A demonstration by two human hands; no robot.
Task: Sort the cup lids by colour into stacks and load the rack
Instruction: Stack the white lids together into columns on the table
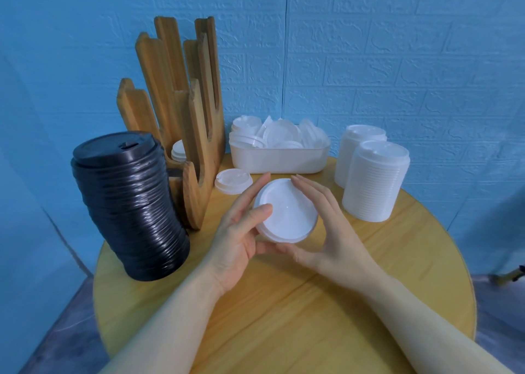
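Left of centre stands the black lid stack (129, 206), then the wooden rack (181, 112), and mid-worktop (284, 316) both hands (left hand (241, 231), right hand (326, 226)) close their fingers around a round white lid (287, 211), with bare wood nearer the front edge.

You hold a white lid (285, 210) between both hands over the round wooden table (284, 302): your left hand (241, 231) has its thumb on the lid's top, and your right hand (326, 228) cups its right edge. A tall black stack (127, 203) stands at your left, beside the wooden rack (181, 112). One loose lid (233, 181) lies flat near the rack's foot. Behind sits a white tub (278, 157) heaped with lids. Two white stacks (375, 180) stand at your right.
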